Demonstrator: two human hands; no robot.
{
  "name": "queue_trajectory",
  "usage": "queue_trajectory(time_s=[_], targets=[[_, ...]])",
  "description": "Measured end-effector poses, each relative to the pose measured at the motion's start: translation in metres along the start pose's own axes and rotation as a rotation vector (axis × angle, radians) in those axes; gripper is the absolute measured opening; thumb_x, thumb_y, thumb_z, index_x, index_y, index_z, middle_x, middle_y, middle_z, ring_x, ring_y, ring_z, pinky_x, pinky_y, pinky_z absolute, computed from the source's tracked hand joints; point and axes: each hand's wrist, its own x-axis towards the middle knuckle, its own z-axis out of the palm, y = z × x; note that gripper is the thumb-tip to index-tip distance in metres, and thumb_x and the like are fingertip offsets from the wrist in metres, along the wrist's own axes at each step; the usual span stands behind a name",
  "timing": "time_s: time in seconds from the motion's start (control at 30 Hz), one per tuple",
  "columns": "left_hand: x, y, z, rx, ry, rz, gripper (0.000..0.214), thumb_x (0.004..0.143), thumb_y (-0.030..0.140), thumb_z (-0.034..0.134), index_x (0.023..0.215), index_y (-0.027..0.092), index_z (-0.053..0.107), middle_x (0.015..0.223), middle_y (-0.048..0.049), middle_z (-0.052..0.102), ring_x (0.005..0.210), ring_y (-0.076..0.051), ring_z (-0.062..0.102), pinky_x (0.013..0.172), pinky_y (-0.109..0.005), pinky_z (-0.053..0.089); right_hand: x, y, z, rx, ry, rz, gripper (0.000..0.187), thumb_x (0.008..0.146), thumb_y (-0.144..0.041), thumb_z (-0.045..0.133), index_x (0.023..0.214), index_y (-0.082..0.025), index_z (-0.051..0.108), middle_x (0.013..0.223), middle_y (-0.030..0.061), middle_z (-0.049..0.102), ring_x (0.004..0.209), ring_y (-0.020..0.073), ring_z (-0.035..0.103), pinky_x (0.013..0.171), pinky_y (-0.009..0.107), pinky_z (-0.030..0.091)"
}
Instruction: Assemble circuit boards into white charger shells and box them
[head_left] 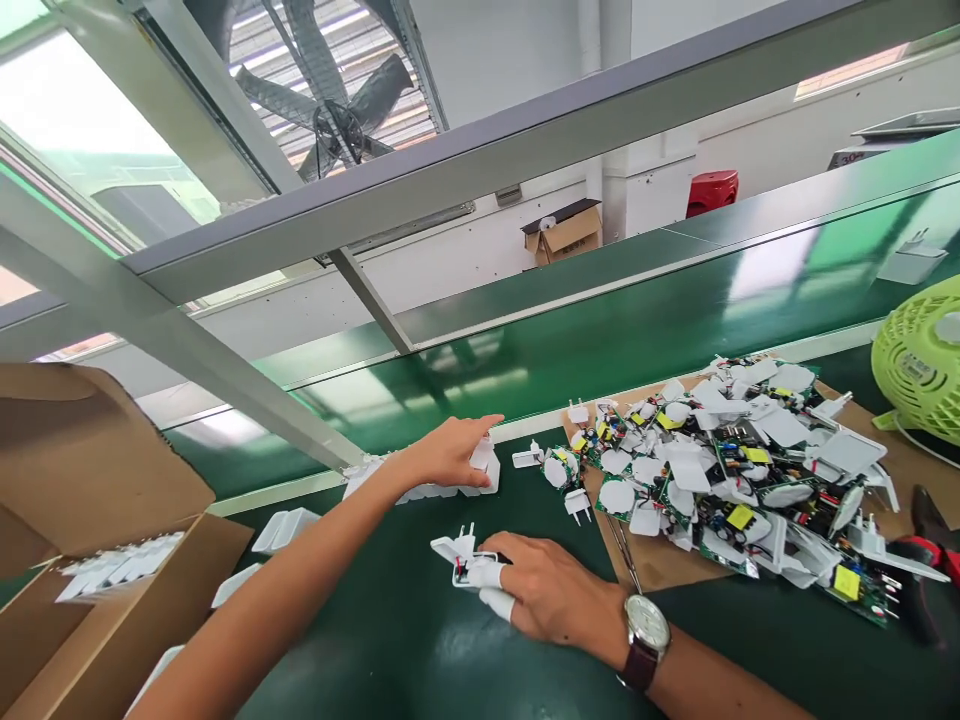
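Note:
My left hand (pixel 446 455) reaches to the near end of a row of white plastic casings (pixel 427 491). Its thumb and fingers close around the end white casing (pixel 491 473), while the index finger points out to the right. Lower down, my right hand (pixel 536 585) grips a white plug adapter (pixel 463 556) with its two metal pins upward and a flap-like part sticking out at the left. White covers sit on two fingertips of this hand. Beside it lie loose plug pieces (pixel 577 503) and tweezers (pixel 624 552).
A heap of circuit boards with white plastic parts (pixel 712 450) covers a cardboard sheet (pixel 660 577) at right. Pliers (pixel 926 560) and a green fan (pixel 922 360) stand beyond it. An open carton (pixel 142 640) holding white parts is at left, near more white casings (pixel 281 530).

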Motion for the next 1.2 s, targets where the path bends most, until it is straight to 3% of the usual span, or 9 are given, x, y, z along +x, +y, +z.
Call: queue_trajectory(time_s=[0.1, 0.17, 0.3, 0.47, 0.57, 0.67, 0.9, 1.03, 1.2], targets=[[-0.008, 0.0, 0.005, 0.048, 0.05, -0.038, 0.091, 0.075, 0.033, 0.084, 0.155, 0.015, 0.043, 0.132, -0.0188, 0.068, 0.123, -0.04, 0.063, 0.105, -0.049, 0.046, -0.002, -0.001, 0.0, 0.006, 0.022, -0.016, 0.027, 0.098, -0.018, 0.061, 0.123, -0.024, 0.067, 0.123, 0.0078, 0.068, 0.099, 0.0193, 0.071, 0.084, 0.028, 0.06], [-0.02, -0.001, 0.005, -0.021, 0.181, -0.029, 0.087, 0.077, 0.037, 0.085, 0.152, 0.016, 0.047, 0.138, -0.0197, 0.064, 0.132, -0.04, 0.057, 0.111, -0.054, 0.042, -0.004, -0.002, -0.001, 0.011, 0.02, -0.018, 0.031, 0.099, -0.018, 0.06, 0.129, -0.025, 0.064, 0.127, 0.0079, 0.067, 0.1, 0.0195, 0.071, 0.085, 0.03, 0.061], [-0.066, 0.007, 0.018, -0.501, 0.467, 0.019, 0.061, 0.095, 0.057, 0.065, 0.146, 0.025, 0.053, 0.139, -0.0125, 0.064, 0.128, -0.031, 0.06, 0.11, -0.048, 0.047, -0.006, -0.005, -0.004, 0.03, 0.012, -0.017, 0.034, 0.101, -0.016, 0.056, 0.133, -0.023, 0.062, 0.128, 0.0093, 0.068, 0.099, 0.0218, 0.072, 0.083, 0.033, 0.063], [-0.119, 0.026, 0.092, -0.998, 0.525, 0.156, 0.084, 0.093, 0.076, 0.053, 0.158, 0.025, 0.039, 0.149, -0.018, 0.056, 0.137, -0.036, 0.054, 0.116, -0.052, 0.043, -0.004, -0.007, -0.006, 0.07, 0.135, -0.087, 0.038, 0.102, -0.015, 0.053, 0.138, -0.024, 0.059, 0.124, 0.0122, 0.069, 0.098, 0.0218, 0.073, 0.081, 0.033, 0.063], [-0.129, 0.035, 0.141, -1.087, 0.545, 0.172, 0.099, 0.087, 0.079, 0.059, 0.164, 0.026, 0.025, 0.156, -0.0197, 0.049, 0.144, -0.039, 0.047, 0.122, -0.057, 0.035, -0.001, -0.008, -0.006, 0.129, 0.181, -0.062, 0.042, 0.102, -0.013, 0.054, 0.141, -0.028, 0.057, 0.126, 0.0115, 0.068, 0.105, 0.0215, 0.072, 0.087, 0.033, 0.063], [-0.128, 0.042, 0.167, -1.018, 0.618, 0.242, 0.107, 0.084, 0.073, 0.068, 0.166, 0.029, 0.016, 0.159, -0.02, 0.045, 0.147, -0.04, 0.044, 0.123, -0.058, 0.034, 0.001, -0.007, -0.003, 0.059, 0.144, -0.081, 0.045, 0.098, -0.011, 0.053, 0.141, -0.026, 0.057, 0.125, 0.0138, 0.068, 0.104, 0.0239, 0.073, 0.082, 0.035, 0.064], [-0.131, 0.048, 0.169, -0.863, 0.72, 0.31, 0.122, 0.083, 0.075, 0.068, 0.167, 0.027, -0.006, 0.169, -0.0261, 0.022, 0.153, -0.044, 0.034, 0.123, -0.066, 0.028, 0.001, -0.005, 0.001, 0.057, 0.12, -0.033, 0.047, 0.094, -0.007, 0.055, 0.138, -0.026, 0.057, 0.131, 0.0139, 0.066, 0.116, 0.0242, 0.07, 0.091, 0.037, 0.064], [-0.132, 0.049, 0.168, -0.839, 0.712, 0.21, 0.115, 0.088, 0.056, 0.076, 0.166, 0.028, -0.003, 0.157, -0.0226, 0.047, 0.154, -0.04, 0.033, 0.122, -0.067, 0.029, 0.001, -0.003, 0.007, 0.035, 0.023, -0.021, 0.041, 0.093, -0.006, 0.053, 0.13, -0.022, 0.06, 0.124, 0.0154, 0.069, 0.111, 0.0259, 0.071, 0.088, 0.039, 0.065], [-0.13, 0.052, 0.176, -0.862, 0.857, 0.128, 0.085, 0.097, 0.019, 0.066, 0.165, 0.026, 0.015, 0.132, -0.0143, 0.065, 0.133, -0.029, 0.059, 0.113, -0.051, 0.049, 0.001, -0.004, 0.011, -0.007, 0.036, 0.05, 0.041, 0.099, -0.014, 0.052, 0.139, -0.024, 0.053, 0.124, 0.0132, 0.07, 0.11, 0.025, 0.071, 0.088, 0.038, 0.065]])
